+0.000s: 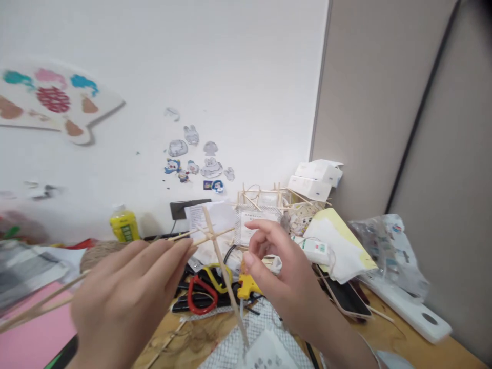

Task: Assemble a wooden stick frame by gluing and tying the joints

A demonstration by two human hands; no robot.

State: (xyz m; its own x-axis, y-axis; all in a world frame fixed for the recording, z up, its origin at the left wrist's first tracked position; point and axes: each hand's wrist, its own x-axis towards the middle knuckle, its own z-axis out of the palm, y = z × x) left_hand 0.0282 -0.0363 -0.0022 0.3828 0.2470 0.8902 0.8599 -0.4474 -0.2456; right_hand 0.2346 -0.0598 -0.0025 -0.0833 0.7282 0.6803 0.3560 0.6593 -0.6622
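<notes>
My left hand [130,292] is raised at lower left, fingers pressed together on thin wooden sticks [200,238] that form a small cross frame, with a long stick [230,292] slanting down from it. More long sticks trail off to the lower left under that hand. My right hand [280,271] hovers just right of the frame with fingers curled and apart, holding nothing I can see. Below the hands lie red-handled scissors [202,302], a yellow glue gun [248,287] and a piece of white mesh fabric [249,338].
The wooden desk is cluttered: a yellow bottle [123,225], a twine ball [102,253], pink paper [34,333], a stick structure [265,202], white boxes [315,179], a phone [346,300], a plastic bag [388,251]. Stickers dot the white wall behind. A partition stands at right.
</notes>
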